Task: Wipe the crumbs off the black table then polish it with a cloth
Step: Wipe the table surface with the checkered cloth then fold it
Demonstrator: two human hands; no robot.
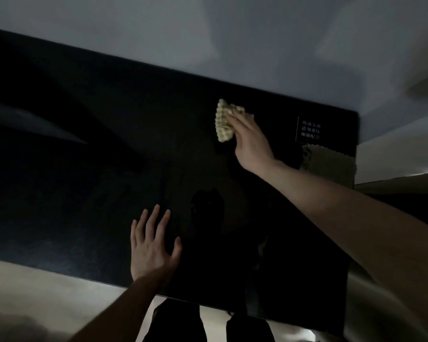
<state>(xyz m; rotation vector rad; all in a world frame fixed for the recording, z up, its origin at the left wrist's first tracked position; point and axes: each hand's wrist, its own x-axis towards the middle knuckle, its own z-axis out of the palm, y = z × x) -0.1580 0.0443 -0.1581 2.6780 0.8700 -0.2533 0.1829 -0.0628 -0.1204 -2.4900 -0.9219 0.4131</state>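
Right hand point(251, 139) gripping cloth point(223, 120) — far side of table point(84, 144), left hand point(152, 245) flat — fingers spread

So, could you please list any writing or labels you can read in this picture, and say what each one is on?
White Chinese text in three short rows, on a small sign near the far right corner of the black table: too blurred to read with confidence.
No writing shows on the cloth that the right hand grips, nor on the second cloth lying below the sign.

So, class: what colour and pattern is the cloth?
Pale yellow waffle-textured cloth, head view.
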